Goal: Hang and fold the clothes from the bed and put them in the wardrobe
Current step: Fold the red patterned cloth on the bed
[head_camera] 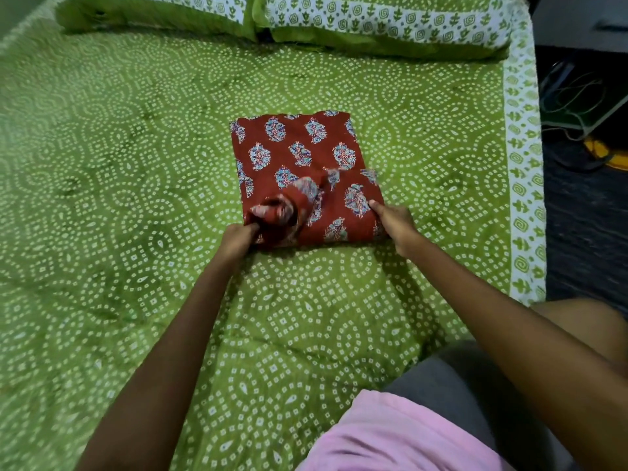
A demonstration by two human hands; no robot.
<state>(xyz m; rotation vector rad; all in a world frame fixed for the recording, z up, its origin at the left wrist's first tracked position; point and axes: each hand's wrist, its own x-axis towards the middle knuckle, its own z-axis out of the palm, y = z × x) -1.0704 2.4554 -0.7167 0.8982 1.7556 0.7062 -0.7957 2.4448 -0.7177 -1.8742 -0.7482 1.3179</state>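
In the middle of the frame, on the green dotted bedsheet, lay the red block-printed garment, already folded into a rough square. The left hand pinched the bunched cloth at the lower left corner of the fold, where a loose sleeve or flap had rolled up. The right hand held the lower right edge, its fingers curled over the fold; whether the thumb was tucked underneath could not be told.

To finish this fold well, the bunched lower left corner probably needed tucking flat inside the stack first, so the bundle would not spring open when lifted. Both hands would then do best to slide under the near edge together and lift evenly, keeping the layers square. Thin printed cotton of this sort tends to slip layer over layer, so a level carry to the wardrobe seemed wise.

Two matching pillows lay along the upper edge of the frame. No brand, label or readable writing showed anywhere.
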